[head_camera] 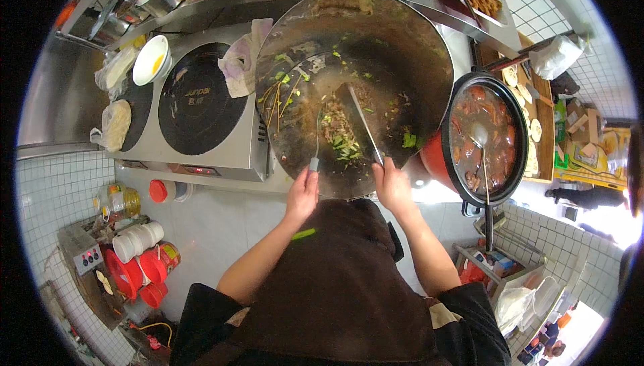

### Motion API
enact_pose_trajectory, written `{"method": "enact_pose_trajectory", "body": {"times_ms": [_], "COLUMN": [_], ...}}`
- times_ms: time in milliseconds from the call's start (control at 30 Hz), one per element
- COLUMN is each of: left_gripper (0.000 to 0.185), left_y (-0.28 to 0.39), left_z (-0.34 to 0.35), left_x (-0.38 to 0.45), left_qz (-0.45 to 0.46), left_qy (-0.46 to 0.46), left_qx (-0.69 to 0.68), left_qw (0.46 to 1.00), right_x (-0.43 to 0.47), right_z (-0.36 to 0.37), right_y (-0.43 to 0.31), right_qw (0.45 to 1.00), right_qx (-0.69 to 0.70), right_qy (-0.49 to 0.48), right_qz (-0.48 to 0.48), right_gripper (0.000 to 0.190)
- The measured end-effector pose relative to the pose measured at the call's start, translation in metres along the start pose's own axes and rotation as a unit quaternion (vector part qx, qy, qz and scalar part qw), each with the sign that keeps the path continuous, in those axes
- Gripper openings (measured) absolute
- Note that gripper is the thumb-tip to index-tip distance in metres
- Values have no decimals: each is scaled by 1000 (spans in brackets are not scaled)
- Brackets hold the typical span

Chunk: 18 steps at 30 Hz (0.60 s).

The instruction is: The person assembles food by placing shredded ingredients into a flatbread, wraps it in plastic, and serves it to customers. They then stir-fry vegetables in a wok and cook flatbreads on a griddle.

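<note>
In front of me is a large round chopping block inside a tall metal rim (427,29). My left hand (303,192) grips the grey handle of a thin metal utensil (317,137), whose head I cannot make out. My right hand (393,185) holds a cleaver (361,119) by its handle, the blade standing over the block. Between the two tools lies a heap of chopped meat (336,120) with cut green pieces (347,149) at its near end. Herb stems (276,102) are scattered at the left, and a green leafy bit (409,140) lies at the right.
Left are a flat black cooktop (193,98), a white bowl with yellow contents (151,60), bagged dough (115,124) and a cloth (241,67). Right stand a red pot of stew (465,157) with a ladle (480,137) in it and a wooden tray of flatbreads (546,129).
</note>
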State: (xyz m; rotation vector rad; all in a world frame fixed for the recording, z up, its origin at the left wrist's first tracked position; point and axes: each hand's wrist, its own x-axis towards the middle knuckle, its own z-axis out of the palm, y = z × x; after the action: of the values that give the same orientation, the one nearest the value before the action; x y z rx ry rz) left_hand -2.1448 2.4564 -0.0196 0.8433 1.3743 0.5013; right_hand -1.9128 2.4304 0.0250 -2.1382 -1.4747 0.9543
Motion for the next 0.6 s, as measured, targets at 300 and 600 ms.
{"method": "enact_pose_trajectory", "body": {"times_ms": [300, 600], "left_gripper": [39, 41], "left_y": [-41, 14], "left_z": [46, 5], "left_x": [-4, 19], "left_qz": [53, 147], "left_qy": [-7, 50], "left_qx": [-22, 301], "left_qw": [998, 941], "right_x": [9, 25], "right_z": [6, -24], "right_y": [26, 13], "right_qw": [999, 998], "right_qx": [-47, -56], "right_qy": [3, -10], "right_qz": [-12, 18], "right_gripper": [35, 34]}}
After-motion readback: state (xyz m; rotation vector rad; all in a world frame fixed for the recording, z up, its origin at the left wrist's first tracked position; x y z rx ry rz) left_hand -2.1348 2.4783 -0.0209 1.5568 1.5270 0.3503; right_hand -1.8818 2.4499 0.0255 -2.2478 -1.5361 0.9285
